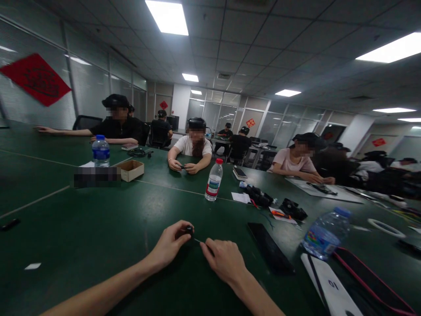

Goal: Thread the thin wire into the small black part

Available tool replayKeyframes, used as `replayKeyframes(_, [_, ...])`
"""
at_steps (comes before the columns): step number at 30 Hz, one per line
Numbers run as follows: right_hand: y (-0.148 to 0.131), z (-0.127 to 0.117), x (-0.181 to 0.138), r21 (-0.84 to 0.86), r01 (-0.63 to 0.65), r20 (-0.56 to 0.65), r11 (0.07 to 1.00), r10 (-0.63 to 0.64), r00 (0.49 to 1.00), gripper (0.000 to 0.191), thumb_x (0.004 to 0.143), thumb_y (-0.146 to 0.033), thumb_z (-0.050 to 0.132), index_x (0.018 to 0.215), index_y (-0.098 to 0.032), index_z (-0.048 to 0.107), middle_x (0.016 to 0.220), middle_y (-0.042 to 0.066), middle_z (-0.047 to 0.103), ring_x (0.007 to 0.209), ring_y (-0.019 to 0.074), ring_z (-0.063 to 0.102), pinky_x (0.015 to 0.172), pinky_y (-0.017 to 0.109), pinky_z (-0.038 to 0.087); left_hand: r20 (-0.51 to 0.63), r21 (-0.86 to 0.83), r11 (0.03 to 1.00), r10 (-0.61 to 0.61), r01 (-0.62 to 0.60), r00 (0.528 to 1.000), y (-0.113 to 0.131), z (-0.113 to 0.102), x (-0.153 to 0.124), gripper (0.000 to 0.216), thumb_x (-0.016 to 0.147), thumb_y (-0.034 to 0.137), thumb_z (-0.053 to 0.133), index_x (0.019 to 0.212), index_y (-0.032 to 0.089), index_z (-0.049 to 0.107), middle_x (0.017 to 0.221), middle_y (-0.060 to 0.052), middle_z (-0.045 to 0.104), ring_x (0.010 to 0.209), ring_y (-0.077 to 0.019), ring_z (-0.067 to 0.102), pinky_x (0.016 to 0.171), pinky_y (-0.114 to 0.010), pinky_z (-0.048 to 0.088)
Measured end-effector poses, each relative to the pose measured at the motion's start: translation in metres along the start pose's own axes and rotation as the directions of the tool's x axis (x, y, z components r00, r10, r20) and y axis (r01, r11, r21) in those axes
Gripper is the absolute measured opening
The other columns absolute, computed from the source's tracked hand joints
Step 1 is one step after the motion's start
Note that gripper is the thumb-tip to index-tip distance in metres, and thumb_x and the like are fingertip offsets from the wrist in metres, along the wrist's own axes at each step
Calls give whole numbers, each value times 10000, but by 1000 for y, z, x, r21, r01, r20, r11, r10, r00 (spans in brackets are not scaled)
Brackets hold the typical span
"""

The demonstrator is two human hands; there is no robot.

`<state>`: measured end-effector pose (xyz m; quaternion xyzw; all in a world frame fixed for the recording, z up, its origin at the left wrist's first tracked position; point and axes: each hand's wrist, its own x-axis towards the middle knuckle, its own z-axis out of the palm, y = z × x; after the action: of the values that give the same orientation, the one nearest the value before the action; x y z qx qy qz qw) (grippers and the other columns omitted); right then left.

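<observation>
Over the green table (154,219), my left hand (173,243) pinches a small black object (189,230) between thumb and fingers; its kind is too small to tell. Close by on the right, my right hand (225,259) has its fingers curled, the index fingertip at a thin pale rod (197,240). That rod spans the narrow gap between both hands, and its far end is hidden by the fingers. Whether it joins the black object cannot be made out. A dark flat phone-like slab (270,248) lies to the right of my right hand.
A red-capped bottle (213,181) stands ahead. To the right are a large blue-capped bottle (325,235), an orange-handled tool (280,214), black bundles (259,196) and a white box (329,281). At left are an open carton (131,170) and another bottle (100,151). Several people sit around.
</observation>
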<state>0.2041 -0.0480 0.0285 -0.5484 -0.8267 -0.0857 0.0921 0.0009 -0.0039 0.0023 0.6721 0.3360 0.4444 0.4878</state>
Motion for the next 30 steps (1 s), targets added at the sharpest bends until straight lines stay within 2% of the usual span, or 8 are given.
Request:
replayKeyframes(5, [0, -1, -1, 48, 3, 12, 999, -4, 1000, 396, 1000, -407, 309, 833, -209, 608, 706, 5, 652, 553, 112, 581, 513, 212, 314, -9, 36, 999, -23, 23, 1000, -1, -1, -1, 230, 837, 248, 567, 1050, 183, 621, 1049, -72, 660, 964, -218, 608, 884, -336, 451])
replayKeyframes(12, [1, 1, -1, -4, 2, 3, 1000, -2, 1000, 390, 992, -407, 318, 814, -220, 611, 689, 5, 644, 549, 125, 571, 518, 226, 302, -5, -16, 999, -30, 30, 1000, -8, 0, 1, 231, 822, 274, 595, 1030, 181, 635, 1022, -77, 671, 967, -227, 609, 895, -350, 447])
replayKeyframes(24, [4, 4, -2, 47, 11, -1, 999, -11, 1000, 381, 989, -428, 326, 821, -220, 597, 690, -3, 641, 565, 131, 574, 527, 231, 297, 32, -38, 998, -57, 59, 998, 1, -1, 1, 250, 825, 287, 594, 1042, 170, 635, 1051, -95, 668, 1004, -240, 598, 921, -360, 428])
replayKeyframes(26, [6, 6, -2, 87, 3, -19, 996, -1, 1000, 399, 995, -420, 306, 802, -211, 586, 676, -4, 630, 549, 124, 559, 527, 226, 301, 22, -37, 998, -53, 54, 998, 1, 0, 1, 252, 813, 293, 606, 1029, 169, 644, 1045, -94, 672, 996, -241, 595, 911, -354, 428])
replayKeyframes(30, [7, 9, -1, 254, -77, -80, 964, 100, 992, 477, 1022, -385, 194, 772, -185, 547, 634, -5, 593, 514, 94, 535, 518, 198, 320, 54, 58, 997, -58, 55, 997, 1, 1, 1, 241, 794, 291, 622, 1005, 182, 663, 1003, -70, 678, 903, -225, 601, 840, -339, 445])
